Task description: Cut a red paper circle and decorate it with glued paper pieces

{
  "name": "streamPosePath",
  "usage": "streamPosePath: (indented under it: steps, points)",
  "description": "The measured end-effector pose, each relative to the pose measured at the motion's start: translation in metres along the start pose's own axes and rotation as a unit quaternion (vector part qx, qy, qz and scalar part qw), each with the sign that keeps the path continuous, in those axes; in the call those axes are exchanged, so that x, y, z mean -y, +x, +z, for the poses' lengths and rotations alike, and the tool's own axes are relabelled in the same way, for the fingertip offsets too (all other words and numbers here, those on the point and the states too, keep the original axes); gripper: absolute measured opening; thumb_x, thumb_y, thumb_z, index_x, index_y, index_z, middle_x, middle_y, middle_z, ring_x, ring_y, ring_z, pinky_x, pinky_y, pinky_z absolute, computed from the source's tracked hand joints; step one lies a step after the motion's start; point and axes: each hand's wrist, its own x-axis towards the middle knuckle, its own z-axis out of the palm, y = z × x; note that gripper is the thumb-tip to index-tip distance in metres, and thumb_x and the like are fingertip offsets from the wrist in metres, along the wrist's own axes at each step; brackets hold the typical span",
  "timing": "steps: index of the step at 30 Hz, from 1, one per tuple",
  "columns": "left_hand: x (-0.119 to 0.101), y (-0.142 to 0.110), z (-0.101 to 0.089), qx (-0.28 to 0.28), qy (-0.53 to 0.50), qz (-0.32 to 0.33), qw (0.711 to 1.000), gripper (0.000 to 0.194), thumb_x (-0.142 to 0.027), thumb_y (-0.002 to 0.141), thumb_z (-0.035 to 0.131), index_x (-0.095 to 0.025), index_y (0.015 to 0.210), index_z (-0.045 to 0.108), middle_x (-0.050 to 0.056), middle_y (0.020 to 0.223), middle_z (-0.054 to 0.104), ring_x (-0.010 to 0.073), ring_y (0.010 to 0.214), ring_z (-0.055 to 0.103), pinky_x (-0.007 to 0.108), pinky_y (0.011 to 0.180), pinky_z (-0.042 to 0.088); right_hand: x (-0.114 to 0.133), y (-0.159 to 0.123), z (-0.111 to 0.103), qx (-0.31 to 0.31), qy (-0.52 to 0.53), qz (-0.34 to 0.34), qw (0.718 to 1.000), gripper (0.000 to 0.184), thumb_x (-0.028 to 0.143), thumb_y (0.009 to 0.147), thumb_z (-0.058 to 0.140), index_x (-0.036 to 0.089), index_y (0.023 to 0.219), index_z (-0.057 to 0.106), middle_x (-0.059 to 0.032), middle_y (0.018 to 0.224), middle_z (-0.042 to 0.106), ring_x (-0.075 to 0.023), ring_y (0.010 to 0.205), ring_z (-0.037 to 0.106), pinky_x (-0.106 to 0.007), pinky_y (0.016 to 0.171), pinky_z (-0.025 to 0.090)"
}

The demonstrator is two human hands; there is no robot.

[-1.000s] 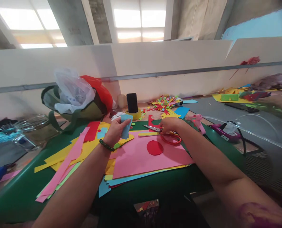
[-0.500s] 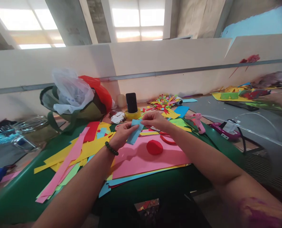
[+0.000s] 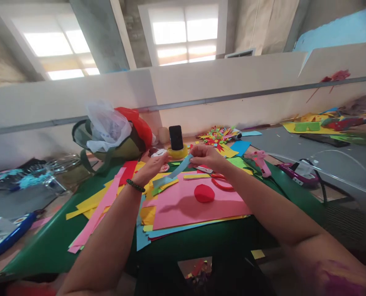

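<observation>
1. Across the middle of the green-topped table [image 3: 50, 242], paper is spread out; the step in hand looks to be handling one blue strip between both hands.
2. At the table's far edge, left of the middle, stands a bag [image 3: 124, 146] with plastic bags in its mouth.
3. By the near edge lies a pink sheet [image 3: 176, 216], on top of others in several colours.
4. Above the sheet's far side, the right hand [image 3: 208, 157] has thumb and fingertips closed on the strip's upper end. The left hand [image 3: 152, 167] is loosely open with fingers stretched out, nothing clearly held; whether it touches the strip I cannot tell.
5. Under the right hand, toward the far edge, lie the red-handled scissors [image 3: 205, 169], untouched as far as shows.
6. Between the hands, the strip [image 3: 180, 167] slopes from the right fingertips toward the near left; its lower end blends into other scraps. The next move, I judge, calls for a light pinch and control of that loose end.
7. Nearer the near edge, a red disc [image 3: 204, 193] lies on the sheet, apart from both hands.
</observation>
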Motion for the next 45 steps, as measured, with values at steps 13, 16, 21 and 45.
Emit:
streamPosePath:
  steps: [13, 16, 21, 45]
  points:
    - [0.006, -0.003, 0.008, 0.138, -0.215, -0.057, 0.965, 0.040, -0.046, 0.056, 0.086, -0.014, 0.069, 0.064, -0.001, 0.061, 0.063, 0.0075, 0.052, 0.052, 0.020, 0.050, 0.039, -0.004, -0.008, 0.004, 0.085, -0.261, -0.178, 0.945, 0.010, 0.018, 0.074, 0.067, 0.017, 0.084, 0.067, -0.0084, 0.101, 0.070, -0.0169, 0.087, 0.064, -0.030, 0.075, 0.053]
    - [0.017, -0.006, 0.017, 0.135, -0.288, -0.070, 0.946, 0.044, -0.048, 0.056, 0.087, -0.014, 0.073, 0.064, 0.002, 0.066, 0.067, 0.0108, 0.059, 0.061, 0.022, 0.057, 0.048, -0.013, -0.002, 0.005, 0.095, -0.247, -0.150, 0.952, 0.017, 0.027, 0.075, 0.071, 0.017, 0.088, 0.069, -0.0071, 0.094, 0.071, -0.0145, 0.076, 0.062, -0.027, 0.068, 0.052]
    - [0.028, -0.011, 0.024, 0.172, -0.306, -0.056, 0.935, 0.044, -0.049, 0.061, 0.084, -0.013, 0.079, 0.066, 0.006, 0.074, 0.070, 0.0170, 0.067, 0.069, 0.027, 0.065, 0.054, -0.023, 0.004, 0.004, 0.087, -0.157, -0.079, 0.981, 0.025, 0.038, 0.072, 0.076, 0.015, 0.077, 0.071, -0.0028, 0.069, 0.069, -0.0139, 0.065, 0.062, -0.026, 0.062, 0.051]
    - [0.023, -0.011, -0.001, 0.003, -0.318, -0.006, 0.948, 0.034, -0.041, 0.067, 0.082, -0.015, 0.074, 0.062, 0.001, 0.069, 0.067, 0.0128, 0.065, 0.066, 0.020, 0.057, 0.050, -0.007, 0.000, 0.000, -0.055, -0.186, -0.115, 0.974, 0.035, 0.048, 0.076, 0.073, 0.017, 0.092, 0.066, -0.0042, 0.087, 0.068, -0.0143, 0.075, 0.064, -0.029, 0.070, 0.055]
